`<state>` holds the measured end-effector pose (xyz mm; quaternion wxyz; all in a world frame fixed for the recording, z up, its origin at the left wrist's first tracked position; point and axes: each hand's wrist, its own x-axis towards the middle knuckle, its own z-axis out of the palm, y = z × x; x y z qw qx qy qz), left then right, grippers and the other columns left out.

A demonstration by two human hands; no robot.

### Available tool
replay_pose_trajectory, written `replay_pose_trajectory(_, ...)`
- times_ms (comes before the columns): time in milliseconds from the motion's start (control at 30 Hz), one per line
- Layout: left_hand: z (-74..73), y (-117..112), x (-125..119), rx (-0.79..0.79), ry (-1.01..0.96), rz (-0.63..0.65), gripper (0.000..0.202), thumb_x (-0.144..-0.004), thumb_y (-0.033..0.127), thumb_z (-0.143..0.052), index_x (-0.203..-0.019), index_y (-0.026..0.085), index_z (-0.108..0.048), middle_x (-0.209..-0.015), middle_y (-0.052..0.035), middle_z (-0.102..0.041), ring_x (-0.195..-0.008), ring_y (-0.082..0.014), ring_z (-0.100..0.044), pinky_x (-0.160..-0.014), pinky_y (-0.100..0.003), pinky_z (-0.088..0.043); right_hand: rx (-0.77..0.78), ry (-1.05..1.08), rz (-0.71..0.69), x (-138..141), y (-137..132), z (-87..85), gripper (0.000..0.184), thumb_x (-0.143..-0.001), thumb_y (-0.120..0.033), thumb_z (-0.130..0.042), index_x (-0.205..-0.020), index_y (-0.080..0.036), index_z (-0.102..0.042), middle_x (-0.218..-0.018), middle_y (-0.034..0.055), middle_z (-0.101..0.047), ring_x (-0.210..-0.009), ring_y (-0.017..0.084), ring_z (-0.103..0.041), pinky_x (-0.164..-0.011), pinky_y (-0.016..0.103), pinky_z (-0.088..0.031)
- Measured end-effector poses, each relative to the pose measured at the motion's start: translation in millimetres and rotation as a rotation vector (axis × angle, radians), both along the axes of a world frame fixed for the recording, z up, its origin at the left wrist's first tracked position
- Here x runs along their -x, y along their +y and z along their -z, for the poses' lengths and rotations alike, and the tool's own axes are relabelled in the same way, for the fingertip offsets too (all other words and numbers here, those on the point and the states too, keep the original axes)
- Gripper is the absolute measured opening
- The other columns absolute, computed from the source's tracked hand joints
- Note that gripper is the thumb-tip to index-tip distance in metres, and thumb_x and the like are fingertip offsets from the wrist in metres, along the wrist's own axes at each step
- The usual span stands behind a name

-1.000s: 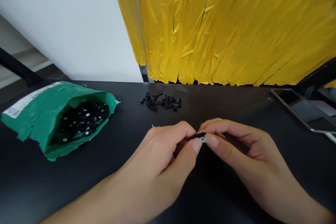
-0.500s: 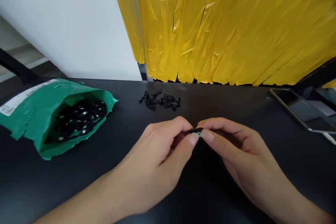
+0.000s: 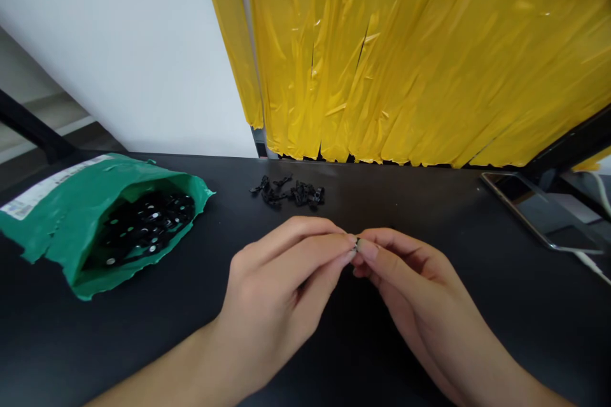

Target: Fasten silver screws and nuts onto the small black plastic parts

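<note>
My left hand (image 3: 281,292) and my right hand (image 3: 420,292) meet at their fingertips over the dark table. Pinched between them is a small black part (image 3: 357,243) with a bit of silver showing; the fingers cover most of it, so its kind cannot be told. Behind the hands lies a small pile of black plastic pieces (image 3: 308,193). To the left, a torn green plastic bag (image 3: 114,178) gapes open, with many black pieces with silvery dots (image 3: 153,222) inside.
A phone (image 3: 539,210) with a white cable (image 3: 592,267) lies on the black table (image 3: 200,292) at the right. Yellow plastic sheeting (image 3: 405,63) and a white panel (image 3: 133,51) stand along the back edge. Dark frame bars slant at both sides.
My left fingers have shifted and straightened over the small part, which is now more hidden. The whole scene sits slightly lower in view. The pile and the bag stay in place.
</note>
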<state>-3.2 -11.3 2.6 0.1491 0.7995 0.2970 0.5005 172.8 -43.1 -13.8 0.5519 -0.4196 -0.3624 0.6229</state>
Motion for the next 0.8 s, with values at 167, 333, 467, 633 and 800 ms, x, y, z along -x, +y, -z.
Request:
replay_pose_trajectory(167,-3.1,-2,0,-0.043,-0.003,-0.008,0.017,-0.088,0.004,-0.079,-0.098,0.017,-0.078,-0.101,-0.0031,-0.080,-0.084,-0.0088,-0.077,-0.078,-0.015,-0.064,0.005,0.032,-0.017,1,-2,-0.9,0.020,-0.083,-0.044,-0.089,-0.090,-0.026,-0.082,-0.088,0.0018,-0.074,-0.086,0.014,-0.063,-0.084,0.026,-0.055)
replay_pose_trajectory(333,-5.0,-7,0,-0.048,-0.022,-0.050,0.020,-0.085,0.003,-0.078,-0.095,0.020,-0.076,-0.099,0.0011,-0.082,-0.081,-0.0072,-0.079,-0.078,-0.012,-0.065,0.012,0.108,-0.071,2,-3,-0.8,0.021,-0.083,-0.045,-0.088,-0.093,-0.028,-0.081,-0.092,0.0016,-0.073,-0.087,0.015,-0.063,-0.084,0.028,-0.054)
replay_pose_trajectory(467,-8.0,-10,-1,-0.012,-0.082,-0.054,0.021,-0.085,0.005,-0.078,-0.093,0.023,-0.076,-0.098,0.0026,-0.083,-0.082,-0.0087,-0.080,-0.076,-0.013,-0.066,0.010,0.258,-0.197,1,-2,-2.1,0.018,-0.091,-0.043,-0.079,-0.090,-0.025,-0.080,-0.086,0.0019,-0.067,-0.081,0.014,-0.060,-0.082,0.026,-0.053)
replay_pose_trajectory(633,-13.7,-11,0,0.038,-0.147,0.070,0.024,-0.081,0.002,-0.081,-0.094,0.020,-0.076,-0.099,-0.0007,-0.083,-0.079,-0.0100,-0.080,-0.073,-0.013,-0.068,0.033,0.345,-0.327,-1,-3,-4.0,0.014,-0.092,-0.039,-0.080,-0.089,-0.026,-0.078,-0.086,0.0012,-0.067,-0.078,0.013,-0.059,-0.081,0.028,-0.052)
replay_pose_trajectory(800,-14.3,-13,1,0.076,-0.195,0.152,0.023,-0.081,0.001,-0.080,-0.095,0.020,-0.076,-0.100,-0.0019,-0.082,-0.076,-0.0104,-0.080,-0.072,-0.014,-0.068,0.028,0.381,-0.358,-2,-3,-1.1,0.015,-0.086,-0.036,-0.086,-0.083,-0.027,-0.075,-0.081,-0.0016,-0.065,-0.076,0.014,-0.060,-0.083,0.031,-0.053)
